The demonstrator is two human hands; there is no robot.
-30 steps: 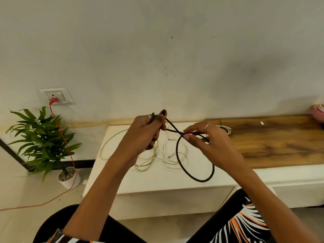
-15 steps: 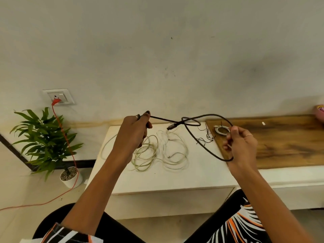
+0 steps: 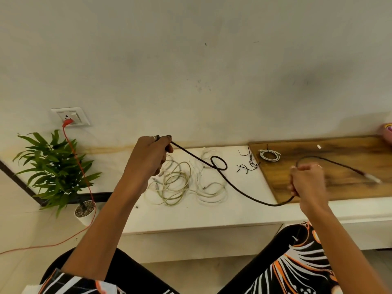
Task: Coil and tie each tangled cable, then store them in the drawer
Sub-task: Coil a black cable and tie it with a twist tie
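Black cable (image 3: 239, 187) is stretched in the air between the person's two hands, above the low white shelf (image 3: 191, 217), running mostly left to right and sagging toward the near edge in the middle. The left hand (image 3: 148, 160) pinches one end with fingers curled round it, up near the wall. From there the cable slopes down to the right, makes one small loop partway along, dips, then rises into the right hand (image 3: 307, 181), which is fisted round it. Past that fist the cable arches over the wooden board (image 3: 339, 187) and points right, ending in a pale plug (image 3: 374, 179) that looks blurred.

On the shelf under the cable lie loose pale cables (image 3: 182, 185) in tangled rings, with thin black ties (image 3: 248, 164) scattered just beside the board. A small white coil (image 3: 269, 155), already bound, rests on the board's far left corner. I can't make out a drawer from here.
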